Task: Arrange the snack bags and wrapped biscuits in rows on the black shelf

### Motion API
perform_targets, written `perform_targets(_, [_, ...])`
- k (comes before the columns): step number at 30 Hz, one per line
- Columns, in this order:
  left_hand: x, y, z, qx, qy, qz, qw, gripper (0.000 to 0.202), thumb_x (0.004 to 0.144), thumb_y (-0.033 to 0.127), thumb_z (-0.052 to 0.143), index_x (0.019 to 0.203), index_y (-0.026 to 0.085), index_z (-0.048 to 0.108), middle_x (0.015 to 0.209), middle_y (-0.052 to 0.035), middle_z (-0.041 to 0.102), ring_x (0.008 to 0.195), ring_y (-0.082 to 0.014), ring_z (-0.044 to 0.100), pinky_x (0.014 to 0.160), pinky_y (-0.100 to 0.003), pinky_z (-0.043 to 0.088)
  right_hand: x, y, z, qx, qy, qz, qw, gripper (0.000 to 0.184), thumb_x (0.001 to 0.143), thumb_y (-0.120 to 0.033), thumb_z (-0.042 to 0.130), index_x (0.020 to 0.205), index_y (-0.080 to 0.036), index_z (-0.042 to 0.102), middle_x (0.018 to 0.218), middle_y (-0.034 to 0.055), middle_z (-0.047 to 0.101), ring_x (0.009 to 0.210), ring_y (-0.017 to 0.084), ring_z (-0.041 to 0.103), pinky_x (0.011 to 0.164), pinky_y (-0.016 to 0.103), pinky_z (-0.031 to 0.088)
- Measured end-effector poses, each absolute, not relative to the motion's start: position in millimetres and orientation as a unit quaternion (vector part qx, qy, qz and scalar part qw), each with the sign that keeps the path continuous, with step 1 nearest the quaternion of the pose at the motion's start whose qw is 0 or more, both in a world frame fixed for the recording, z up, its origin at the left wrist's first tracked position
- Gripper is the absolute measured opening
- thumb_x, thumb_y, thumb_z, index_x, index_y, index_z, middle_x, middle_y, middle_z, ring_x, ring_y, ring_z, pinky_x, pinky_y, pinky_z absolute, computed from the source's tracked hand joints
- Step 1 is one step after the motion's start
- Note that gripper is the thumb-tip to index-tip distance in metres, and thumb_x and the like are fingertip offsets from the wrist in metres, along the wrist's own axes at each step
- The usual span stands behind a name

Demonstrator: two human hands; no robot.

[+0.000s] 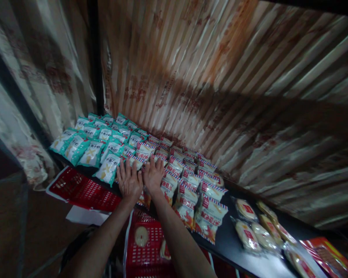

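Note:
My left hand [130, 179] lies with fingers stretched out on the snack bags, where the teal ones meet the red-and-white ones. Beside it, my right hand [154, 173] rests on the red-and-white bags with its fingers extended. To the left, teal-and-white snack bags [89, 152] stand in rows on the black shelf [229, 231]. Red-and-white snack bags with striped edges [187, 199] fill the rows under and right of my hands. The bags right under my palms are partly hidden.
Wrapped pastries [248, 235] and a red flat packet [330, 255] lie farther right on the shelf. Red baskets [145, 262] sit below the front edge, one holding round packets. A pleated curtain [191, 77] hangs behind; a dark post [95, 58] stands at the left.

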State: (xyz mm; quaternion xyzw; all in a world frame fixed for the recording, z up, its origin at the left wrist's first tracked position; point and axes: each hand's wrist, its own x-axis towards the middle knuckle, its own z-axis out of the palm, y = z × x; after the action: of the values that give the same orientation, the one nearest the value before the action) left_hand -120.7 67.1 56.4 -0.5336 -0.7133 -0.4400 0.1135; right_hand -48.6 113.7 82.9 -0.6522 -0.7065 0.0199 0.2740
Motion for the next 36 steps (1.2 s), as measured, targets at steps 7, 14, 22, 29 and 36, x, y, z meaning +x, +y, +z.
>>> perform_targets(7, [-120.0,70.3,56.1,-0.536,-0.715,-0.435,0.112,0.042,0.089,0.029,0.042,0.127,0.013,0.052,0.145,-0.0157,0.038,0.141,-0.0307,0.018,0.111,-0.056,0.020,-46.7,110.5,85.7,-0.640,-0.712,0.033,0.287,0.046,0.094,-0.033,0.033,0.134,-0.017,0.049,0.146,0.0176,0.036,0.138,0.030,0.026,0.106,0.050,0.025])
perform_targets(14, [-96.9,58.2,78.0,-0.561,-0.693,-0.438,0.119,0.043,0.088,0.030,0.045,0.128,0.014,0.051,0.148,-0.0147,0.033,0.142,-0.0299,0.015,0.113,-0.054,0.019,1.4,123.7,104.2,-0.652,-0.690,-0.030,0.312,0.046,0.095,-0.034,0.029,0.127,-0.013,0.054,0.142,0.0177,0.041,0.137,0.029,0.026,0.106,0.049,0.027])
perform_targets(22, [-34.5,44.5,69.2,-0.749,-0.545,-0.370,0.065,0.039,0.084,0.025,0.049,0.122,0.016,0.055,0.148,-0.0112,0.035,0.141,-0.0268,0.020,0.114,-0.050,0.023,60.1,157.5,124.4,-0.698,-0.678,-0.026,0.227,0.045,0.092,-0.034,0.036,0.132,-0.018,0.049,0.141,0.0176,0.043,0.128,0.031,0.041,0.100,0.048,0.032])
perform_targets(29, [-22.1,50.7,59.3,-0.763,-0.543,-0.347,0.047,0.040,0.079,0.024,0.055,0.117,0.015,0.057,0.143,-0.0155,0.042,0.139,-0.0277,0.027,0.115,-0.052,0.021,70.0,167.7,121.4,-0.701,-0.697,0.005,0.148,0.037,0.090,-0.030,0.042,0.122,-0.021,0.056,0.125,0.0129,0.059,0.113,0.025,0.057,0.105,0.046,0.024])
perform_targets(36, [-26.5,53.5,61.3,-0.752,-0.558,-0.348,0.036,0.038,0.080,0.021,0.052,0.117,0.016,0.058,0.142,-0.0137,0.044,0.135,-0.0272,0.034,0.113,-0.052,0.026,62.6,169.7,115.4,-0.689,-0.709,0.010,0.151,0.035,0.090,-0.027,0.040,0.118,-0.021,0.059,0.117,0.0115,0.064,0.107,0.024,0.059,0.106,0.046,0.021])
